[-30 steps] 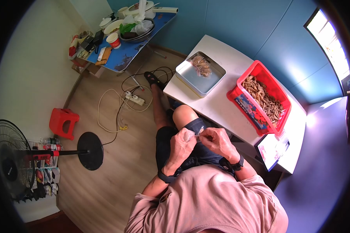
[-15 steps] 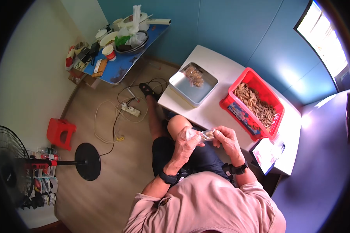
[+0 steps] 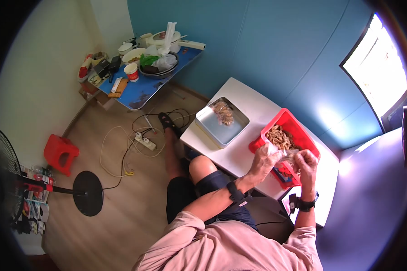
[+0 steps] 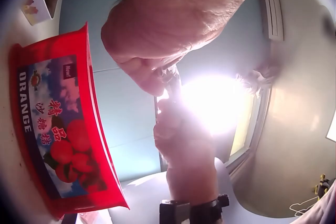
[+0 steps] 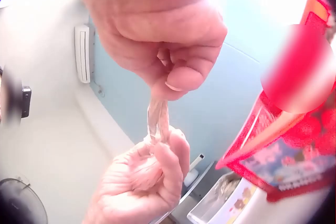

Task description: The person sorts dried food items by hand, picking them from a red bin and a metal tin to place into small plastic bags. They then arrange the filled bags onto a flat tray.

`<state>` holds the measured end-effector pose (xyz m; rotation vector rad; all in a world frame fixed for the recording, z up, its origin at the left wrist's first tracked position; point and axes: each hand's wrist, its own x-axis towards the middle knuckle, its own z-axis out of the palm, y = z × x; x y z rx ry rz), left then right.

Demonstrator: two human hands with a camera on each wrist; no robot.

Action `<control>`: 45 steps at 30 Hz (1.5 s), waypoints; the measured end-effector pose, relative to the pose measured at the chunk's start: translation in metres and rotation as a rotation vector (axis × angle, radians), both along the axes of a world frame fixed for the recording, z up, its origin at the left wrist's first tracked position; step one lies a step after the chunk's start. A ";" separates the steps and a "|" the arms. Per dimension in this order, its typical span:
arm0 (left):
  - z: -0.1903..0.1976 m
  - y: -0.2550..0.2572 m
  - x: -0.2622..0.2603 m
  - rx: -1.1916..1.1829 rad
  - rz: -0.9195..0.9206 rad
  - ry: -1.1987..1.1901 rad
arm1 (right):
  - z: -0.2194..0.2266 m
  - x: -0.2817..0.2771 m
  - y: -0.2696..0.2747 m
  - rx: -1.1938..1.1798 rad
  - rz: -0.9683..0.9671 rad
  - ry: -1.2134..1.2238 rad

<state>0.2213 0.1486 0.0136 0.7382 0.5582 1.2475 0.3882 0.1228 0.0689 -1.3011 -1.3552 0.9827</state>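
The fingers of both hands are curled and pinching a small clear plastic bag [image 3: 282, 154] between them: the left hand [image 3: 263, 159] grips the bunched end, the right hand [image 3: 308, 160] pinches the thin stretched neck between thumb and forefinger, as the right wrist view shows plainly [image 5: 157, 121]. In the head view the bag sits right of centre, held just above the near rim of the red basket [image 3: 303, 135], which holds a heap of brownish dried pieces.

A second ago both hands worked the bag low over the person's lap, at the middle of the frame; half a second ago they had lifted it a little toward the table edge. Now both arms are stretched out over the white table [image 3: 239, 158] and the bag is at the basket.

Left of the basket, in the upper middle of the frame, a metal tin [image 3: 212, 131] holds a few filled bags. A blue table [image 3: 140, 90] crowded with bowls stands at upper left, a red stool [image 3: 56, 151] at left.
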 end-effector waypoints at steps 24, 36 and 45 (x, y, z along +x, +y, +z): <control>-0.092 -0.030 -0.081 -0.437 -0.193 -0.181 | -0.037 0.061 0.102 0.146 0.099 -1.290; -0.099 -0.038 -0.107 -0.447 -0.197 -0.286 | -0.030 0.049 0.097 0.166 0.037 -1.200; -0.112 -0.043 -0.113 -0.483 -0.131 -0.367 | -0.018 0.050 0.093 0.236 0.192 -1.337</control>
